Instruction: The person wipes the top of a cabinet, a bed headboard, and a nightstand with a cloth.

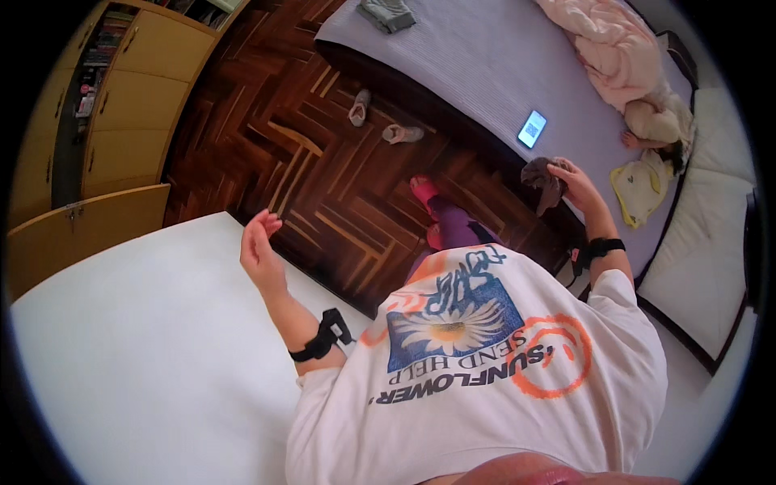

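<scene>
In my right hand [579,187] is a crumpled dark brown cloth [545,179], pinched between thumb and fingers beside the bed's near edge. Its exact kind cannot be made out. My left hand [260,246] is raised at the left, over the edge of a white surface, with its fingers loosely stretched and nothing in them. A phone [532,129] with a lit screen lies on the bed [477,77], just beyond my right hand.
A person [651,121] lies at the bed's right by a pink blanket [606,48] and a yellow-edged white cloth [640,190]. A folded grey cloth [386,14] rests at the far end. Two shoes [360,107] [402,133] stand on the wooden floor. Cabinets [141,97] line the left.
</scene>
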`<state>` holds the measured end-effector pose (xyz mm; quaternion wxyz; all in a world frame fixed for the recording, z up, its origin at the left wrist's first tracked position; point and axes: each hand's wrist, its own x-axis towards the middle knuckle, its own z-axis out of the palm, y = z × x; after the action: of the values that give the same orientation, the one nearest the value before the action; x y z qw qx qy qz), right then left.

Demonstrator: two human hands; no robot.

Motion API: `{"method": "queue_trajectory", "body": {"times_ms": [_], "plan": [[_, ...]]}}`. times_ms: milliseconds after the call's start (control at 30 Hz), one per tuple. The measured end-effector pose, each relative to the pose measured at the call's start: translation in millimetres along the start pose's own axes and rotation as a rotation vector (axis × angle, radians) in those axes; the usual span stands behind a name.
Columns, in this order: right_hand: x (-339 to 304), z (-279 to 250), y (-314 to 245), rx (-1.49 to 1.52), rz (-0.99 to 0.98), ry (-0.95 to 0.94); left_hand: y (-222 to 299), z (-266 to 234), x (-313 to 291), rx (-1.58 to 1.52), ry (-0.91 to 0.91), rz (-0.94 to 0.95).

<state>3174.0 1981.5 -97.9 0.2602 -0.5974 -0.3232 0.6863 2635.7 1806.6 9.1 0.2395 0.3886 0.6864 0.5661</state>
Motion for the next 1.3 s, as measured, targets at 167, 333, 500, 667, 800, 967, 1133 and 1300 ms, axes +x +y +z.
{"method": "queue_trajectory", "body": {"times_ms": [167,333,500,667,800,967,1133,1300], "plan": [[56,0,22,0.018,0.071,-0.036,-26,-13,31,0.048,-0.021,-0.104],[80,58,55,-0.316,0.169,-0.026,-24,-35,38,0.117,-0.159,-0.106],[20,61,113,-0.060,0.263,-0.029,-39,4,67,0.155,-0.366,-0.175],[-71,-9,227,0.140,0.383,0.183,-7,98,71,0.234,-0.639,-0.023],[-133,-84,296,0.408,0.403,0.647,15,186,40,0.230,-0.819,0.061],[-130,-222,408,0.877,0.226,1.082,22,303,-31,0.254,-1.075,0.061],[-52,-329,454,0.931,0.340,1.308,-5,428,-129,0.369,-1.342,-0.090],[-1,-435,483,0.823,0.311,1.634,-29,509,-192,0.652,-1.549,-0.032]]}}
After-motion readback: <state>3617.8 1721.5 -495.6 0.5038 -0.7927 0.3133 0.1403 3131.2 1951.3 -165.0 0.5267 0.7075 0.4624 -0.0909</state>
